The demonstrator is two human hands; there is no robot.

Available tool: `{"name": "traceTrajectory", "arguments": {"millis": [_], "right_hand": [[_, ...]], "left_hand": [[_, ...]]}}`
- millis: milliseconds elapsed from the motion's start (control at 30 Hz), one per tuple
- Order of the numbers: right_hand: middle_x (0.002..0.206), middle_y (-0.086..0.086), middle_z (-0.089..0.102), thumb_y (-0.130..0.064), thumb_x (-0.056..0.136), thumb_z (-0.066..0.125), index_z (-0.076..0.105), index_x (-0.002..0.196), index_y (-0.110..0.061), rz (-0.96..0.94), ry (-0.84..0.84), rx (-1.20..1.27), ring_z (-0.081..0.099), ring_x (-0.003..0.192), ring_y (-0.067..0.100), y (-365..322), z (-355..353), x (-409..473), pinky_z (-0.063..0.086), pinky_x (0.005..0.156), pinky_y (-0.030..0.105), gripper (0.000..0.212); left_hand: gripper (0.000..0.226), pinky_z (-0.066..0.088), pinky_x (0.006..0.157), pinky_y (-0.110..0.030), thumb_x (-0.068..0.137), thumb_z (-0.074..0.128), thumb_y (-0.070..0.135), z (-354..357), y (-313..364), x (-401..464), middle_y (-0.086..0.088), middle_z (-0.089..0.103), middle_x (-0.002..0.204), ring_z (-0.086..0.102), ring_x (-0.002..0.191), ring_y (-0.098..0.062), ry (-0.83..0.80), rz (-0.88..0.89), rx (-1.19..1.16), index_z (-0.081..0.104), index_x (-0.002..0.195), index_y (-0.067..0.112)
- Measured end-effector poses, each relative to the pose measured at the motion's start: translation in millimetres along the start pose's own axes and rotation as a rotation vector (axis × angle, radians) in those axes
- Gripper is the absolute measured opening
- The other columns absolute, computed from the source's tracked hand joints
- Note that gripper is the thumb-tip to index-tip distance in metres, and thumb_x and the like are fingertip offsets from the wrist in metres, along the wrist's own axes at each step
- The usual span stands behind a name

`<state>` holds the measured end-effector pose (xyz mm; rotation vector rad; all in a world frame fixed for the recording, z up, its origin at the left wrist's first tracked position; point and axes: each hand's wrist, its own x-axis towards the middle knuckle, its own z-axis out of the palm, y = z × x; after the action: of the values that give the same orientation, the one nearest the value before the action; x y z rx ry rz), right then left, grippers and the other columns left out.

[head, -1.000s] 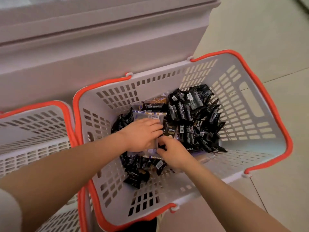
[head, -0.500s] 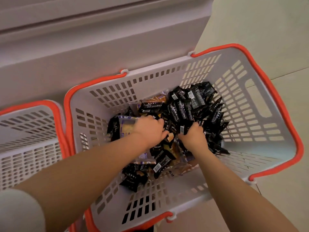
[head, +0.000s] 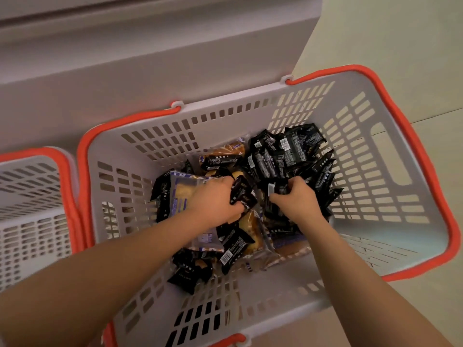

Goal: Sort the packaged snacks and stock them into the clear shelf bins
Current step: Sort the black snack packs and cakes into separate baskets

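**binrat:** Black packets and clear cake packs all mixed in the grey basket. Left hand pinches one black packet; right hand is curled round another.

**shelfguy:** Slippery film though. Grab too many at once and I bet some slide back, or the cakes underneath get squashed.

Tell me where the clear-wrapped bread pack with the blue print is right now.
In the head view, the clear-wrapped bread pack lies in the grey basket, left of centre, partly under the left hand, with black snack packets around it.
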<state>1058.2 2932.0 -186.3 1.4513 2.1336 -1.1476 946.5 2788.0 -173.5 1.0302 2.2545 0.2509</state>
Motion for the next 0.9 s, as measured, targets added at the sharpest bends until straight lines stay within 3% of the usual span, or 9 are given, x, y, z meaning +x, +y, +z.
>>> {"name": "traceTrajectory", "arguments": {"millis": [100, 167, 200, 267, 333, 433, 567, 767, 900], "right_hand": [[0.077, -0.006, 0.051, -0.033, 0.084, 0.062, 0.035, 0.135, -0.012, -0.098, 0.09, 0.085, 0.057, 0.065, 0.014, -5.5, -5.3, -1.0, 0.046, 0.054, 0.031, 0.062], [0.09, 0.001, 0.059, -0.036, 0.085, 0.059, 0.034, 0.139, -0.011, -0.153, 0.151, 0.149, 0.061, 0.079, 0.019, -9.6, -5.3, -2.5, 0.049, 0.064, 0.033, 0.065], [0.1, 0.004, 0.059, -0.037, 0.085, 0.058, 0.034, 0.139, -0.011, -0.175, 0.176, 0.181, 0.06, 0.091, 0.023, -11.3, -4.8, -2.5, 0.049, 0.076, 0.038, 0.065], [0.099, 0.0, 0.049, -0.038, 0.085, 0.057, 0.033, 0.141, -0.009, -0.208, 0.214, 0.223, 0.048, 0.099, 0.017, -13.9, -3.1, -1.3, 0.044, 0.088, 0.043, 0.067], [0.097, -0.004, 0.038, -0.039, 0.085, 0.056, 0.029, 0.143, -0.007, -0.228, 0.256, 0.237, 0.038, 0.097, 0.013, -16.2, -1.1, 0.4, 0.042, 0.092, 0.044, 0.071], [0.097, -0.003, 0.04, -0.04, 0.086, 0.056, 0.029, 0.143, -0.005, -0.28, 0.322, 0.236, 0.039, 0.098, 0.014, -20.3, 1.9, -0.3, 0.039, 0.089, 0.037, 0.072], [0.13, 0.01, 0.045, -0.038, 0.087, 0.056, 0.04, 0.134, -0.003, -0.378, 0.39, 0.119, 0.041, 0.123, 0.025, -30.0, 8.2, 1.0, 0.037, 0.096, 0.033, 0.061], [0.139, 0.016, 0.033, -0.038, 0.088, 0.058, 0.034, 0.137, -0.004, -0.319, 0.232, -0.08, 0.032, 0.128, 0.033, -36.9, 25.3, 18.4, 0.035, 0.1, 0.039, 0.064], [0.151, 0.016, 0.02, -0.043, 0.085, 0.061, 0.033, 0.138, -0.008, -0.294, 0.32, -0.206, 0.02, 0.137, 0.034, -43.4, 37.6, 23.6, 0.026, 0.107, 0.047, 0.069]], "left_hand": [[0.03, 0.051, 0.07, -0.037, 0.083, 0.055, 0.038, -11.4, -13.0, -5.0, -0.005, 0.057, 0.089, 0.056, 0.083, -0.021, -0.105, 0.064, 0.064, 0.05, 0.095, 0.012], [0.031, 0.05, 0.074, -0.037, 0.081, 0.055, 0.041, -15.4, -16.4, -5.7, -0.006, 0.058, 0.093, 0.057, 0.09, -0.023, -0.156, 0.097, 0.12, 0.051, 0.095, 0.014], [0.036, 0.049, 0.08, -0.037, 0.081, 0.054, 0.043, -15.1, -17.2, -5.8, -0.007, 0.058, 0.099, 0.056, 0.097, -0.025, -0.176, 0.118, 0.174, 0.053, 0.102, 0.014], [0.052, 0.039, 0.092, -0.038, 0.083, 0.049, 0.048, -10.3, -18.3, -6.6, -0.007, 0.053, 0.116, 0.048, 0.113, -0.026, -0.2, 0.154, 0.315, 0.048, 0.125, 0.016], [0.06, 0.032, 0.098, -0.039, 0.087, 0.043, 0.049, -2.6, -18.5, -8.3, -0.007, 0.044, 0.13, 0.039, 0.123, -0.025, -0.187, 0.181, 0.412, 0.036, 0.138, 0.018], [0.064, 0.027, 0.102, -0.039, 0.089, 0.036, 0.049, 6.4, -16.9, -8.9, -0.007, 0.037, 0.14, 0.032, 0.13, -0.025, -0.15, 0.212, 0.483, 0.026, 0.142, 0.015], [0.063, 0.023, 0.103, -0.039, 0.089, 0.036, 0.052, 9.4, -10.3, -9.1, -0.011, 0.044, 0.133, 0.035, 0.125, -0.028, -0.152, 0.217, 0.54, 0.033, 0.137, 0.011], [0.07, 0.032, 0.1, -0.039, 0.075, 0.057, 0.06, 6.5, -8.5, -12.0, -0.008, 0.051, 0.122, 0.043, 0.118, -0.026, -0.256, 0.16, 0.478, 0.047, 0.122, 0.01], [0.072, 0.037, 0.095, -0.035, 0.072, 0.064, 0.056, 7.0, -12.3, -18.9, -0.008, 0.048, 0.124, 0.042, 0.117, -0.024, -0.262, 0.135, 0.379, 0.044, 0.125, 0.011]]}}
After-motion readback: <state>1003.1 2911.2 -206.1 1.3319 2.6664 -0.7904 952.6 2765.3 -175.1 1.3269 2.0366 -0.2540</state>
